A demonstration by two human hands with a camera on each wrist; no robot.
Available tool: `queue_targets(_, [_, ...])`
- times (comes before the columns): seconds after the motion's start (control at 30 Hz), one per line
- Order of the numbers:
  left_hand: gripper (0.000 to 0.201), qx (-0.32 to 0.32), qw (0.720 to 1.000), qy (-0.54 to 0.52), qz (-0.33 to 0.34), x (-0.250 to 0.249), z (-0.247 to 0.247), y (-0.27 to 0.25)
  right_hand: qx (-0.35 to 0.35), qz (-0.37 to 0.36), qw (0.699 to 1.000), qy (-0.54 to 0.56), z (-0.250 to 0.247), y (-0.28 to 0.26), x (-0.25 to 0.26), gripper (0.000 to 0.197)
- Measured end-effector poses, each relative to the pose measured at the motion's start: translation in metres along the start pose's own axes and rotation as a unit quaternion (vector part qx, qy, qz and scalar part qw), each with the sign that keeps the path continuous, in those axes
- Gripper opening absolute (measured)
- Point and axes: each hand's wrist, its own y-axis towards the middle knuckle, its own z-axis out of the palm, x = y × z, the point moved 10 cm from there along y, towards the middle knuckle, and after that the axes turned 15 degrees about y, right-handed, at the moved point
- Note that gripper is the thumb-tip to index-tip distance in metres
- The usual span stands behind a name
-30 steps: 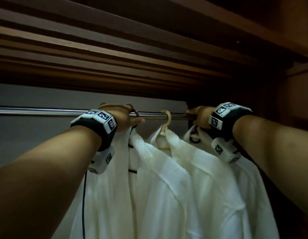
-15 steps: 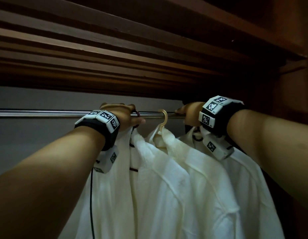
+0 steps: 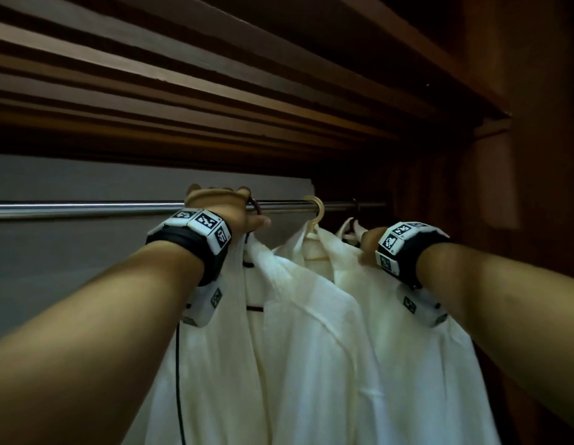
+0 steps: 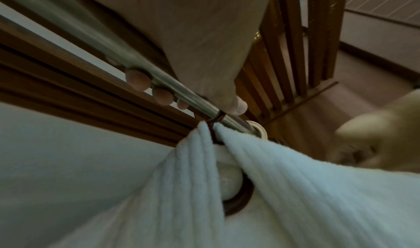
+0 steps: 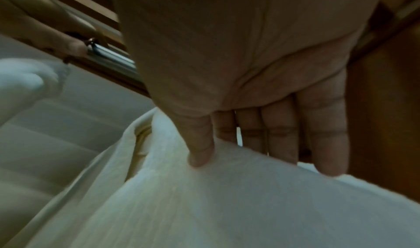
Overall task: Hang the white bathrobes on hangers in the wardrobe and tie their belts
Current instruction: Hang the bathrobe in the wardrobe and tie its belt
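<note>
Three white bathrobes (image 3: 311, 348) are hanging along the rail (image 3: 86, 208). The left hand (image 3: 221, 210) is curling round it; the right hand (image 5: 261, 90) is pinching ribbed collar cloth.

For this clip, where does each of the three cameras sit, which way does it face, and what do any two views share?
Head: worn on the head, faces forward and up at the rail and white bathrobes; both forearms, left hand, right hand.
Left wrist: under the left hand, looks along the fingers curled over the rail.
Right wrist: under the right hand, looks at thumb and fingers pinching a bathrobe.
Shared: all three show the rail; cream hanger hook appears in head and left wrist.
</note>
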Motion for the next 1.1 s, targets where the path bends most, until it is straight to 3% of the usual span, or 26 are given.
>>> queue_targets(0.07, [0.054,-0.014,1.0,0.0,0.0,-0.001,-0.001,-0.001,-0.006,-0.021,0.999,-0.026,0.0,0.0,0.003,0.071])
queue_targets(0.13, [0.056,-0.019,1.0,-0.005,0.0,0.0,-0.001,-0.001,0.01,-0.017,0.999,-0.031,-0.002,-0.012,0.004,0.07])
queue_targets(0.27, [0.067,-0.053,0.995,-0.076,0.036,-0.035,-0.009,-0.019,-0.028,0.013,0.999,-0.025,-0.02,-0.069,-0.027,0.036])
queue_targets(0.33, [0.067,-0.104,0.98,-0.134,0.101,-0.082,-0.032,-0.045,-0.025,0.041,0.998,-0.03,-0.017,-0.116,-0.057,0.034])
queue_targets(0.43, [0.053,-0.165,0.932,-0.16,0.279,-0.192,-0.091,-0.11,-0.045,0.133,0.99,0.01,-0.02,-0.223,-0.114,0.029])
queue_targets(0.47, [0.046,-0.162,0.906,-0.186,0.343,-0.23,-0.114,-0.138,-0.059,0.165,0.984,0.033,-0.02,-0.264,-0.138,0.024])
queue_targets(0.53, [0.034,-0.097,0.839,-0.275,0.459,-0.301,-0.157,-0.201,-0.074,0.245,0.964,0.074,-0.013,-0.356,-0.19,0.021])
queue_targets(0.6, [0.031,-0.056,0.769,-0.328,0.546,-0.366,-0.204,-0.278,-0.1,0.349,0.927,0.089,-0.005,-0.47,-0.243,0.024])
queue_targets(0.67, [0.026,-0.06,0.704,-0.351,0.615,-0.419,-0.258,-0.37,-0.116,0.448,0.884,0.073,-0.002,-0.602,-0.279,0.025])
queue_targets(0.77, [0.024,-0.071,0.595,-0.382,0.703,-0.466,-0.345,-0.536,-0.136,0.585,0.798,0.055,-0.011,-0.822,-0.29,0.022])
queue_targets(0.87, [0.024,-0.071,0.468,-0.399,0.786,-0.462,-0.43,-0.723,-0.172,0.689,0.704,0.023,-0.035,-1.048,-0.245,0.023])
queue_targets(0.93, [0.024,-0.062,0.39,-0.389,0.832,-0.439,-0.481,-0.848,-0.205,0.755,0.622,0.006,-0.051,-1.192,-0.184,0.019])
queue_targets(1.0, [0.022,-0.076,0.314,-0.373,0.87,-0.398,-0.532,-0.967,-0.235,0.807,0.541,-0.01,-0.064,-1.314,-0.111,0.015])
queue_targets(1.1, [0.02,-0.105,0.2,-0.353,0.908,-0.299,-0.598,-1.12,-0.272,0.861,0.429,-0.024,-0.082,-1.45,0.005,0.013])
